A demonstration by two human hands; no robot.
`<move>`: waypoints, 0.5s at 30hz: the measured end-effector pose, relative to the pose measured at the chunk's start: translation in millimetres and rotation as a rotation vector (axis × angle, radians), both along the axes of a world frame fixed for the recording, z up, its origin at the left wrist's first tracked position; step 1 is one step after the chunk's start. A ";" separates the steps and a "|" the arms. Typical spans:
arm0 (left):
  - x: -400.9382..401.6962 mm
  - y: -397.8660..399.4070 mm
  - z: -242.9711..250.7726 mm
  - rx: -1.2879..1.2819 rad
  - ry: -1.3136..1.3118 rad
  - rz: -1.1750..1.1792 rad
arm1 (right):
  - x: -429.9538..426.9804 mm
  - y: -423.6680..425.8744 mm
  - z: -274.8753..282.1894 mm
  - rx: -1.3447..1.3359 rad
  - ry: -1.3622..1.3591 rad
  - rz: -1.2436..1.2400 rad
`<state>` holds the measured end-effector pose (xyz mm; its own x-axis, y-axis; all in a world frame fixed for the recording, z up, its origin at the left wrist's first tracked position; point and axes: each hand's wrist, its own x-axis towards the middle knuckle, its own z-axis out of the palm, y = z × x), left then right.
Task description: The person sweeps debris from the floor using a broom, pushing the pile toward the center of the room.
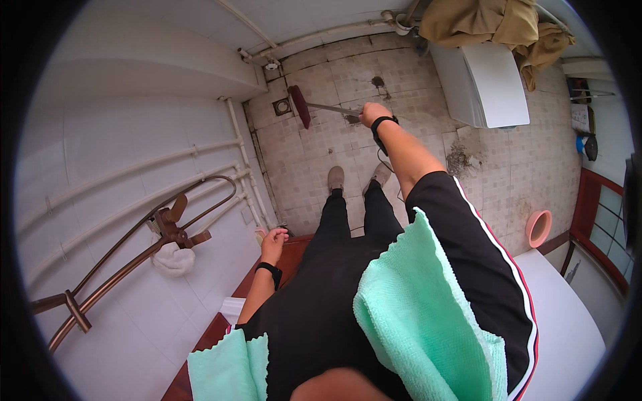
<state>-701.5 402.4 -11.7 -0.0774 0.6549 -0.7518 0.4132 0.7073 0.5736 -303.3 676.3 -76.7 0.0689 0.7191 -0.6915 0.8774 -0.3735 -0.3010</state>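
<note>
My right hand (375, 113) is closed around the grey handle (333, 108) of a broom or floor brush, held out over the tiled floor. Its dark red head (300, 107) is beside a square floor drain (282, 106). By the left wall, my left hand (274, 244) hangs with loosely curled fingers and nothing visible in it. A reddish-brown surface (297, 250) lies just beyond that hand. One green cloth (416, 306) drapes over my right shoulder, and another green cloth (225, 368) is on the left.
Copper-coloured shower fittings (173, 228) and white pipes (185, 153) run along the left wall. A white appliance (494, 85) under brown fabric (476, 22) occupies the far right. Dark dirt (459, 158) marks the floor tiles, and a pink bucket (539, 229) stands at right.
</note>
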 end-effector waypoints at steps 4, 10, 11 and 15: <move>5.7 5.2 -3.8 -0.009 -0.015 -0.018 | 49.8 -9.3 -21.5 0.009 0.006 -0.204; 29.4 55.1 -1.6 0.018 -0.032 -0.192 | 127.2 -85.9 -74.8 0.076 -0.039 -0.633; 34.6 64.3 -0.6 0.019 -0.037 -0.205 | 137.1 -106.5 -75.8 0.062 0.009 -0.714; 49.1 94.4 -7.8 0.079 -0.038 -0.329 | 167.0 -222.6 -66.0 0.001 0.068 -1.030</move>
<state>-652.4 496.8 -19.5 0.1743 0.6963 -0.6963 0.5892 0.4928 0.6403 -136.3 453.6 -142.6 0.6126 0.3346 -0.7161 0.1137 -0.9338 -0.3391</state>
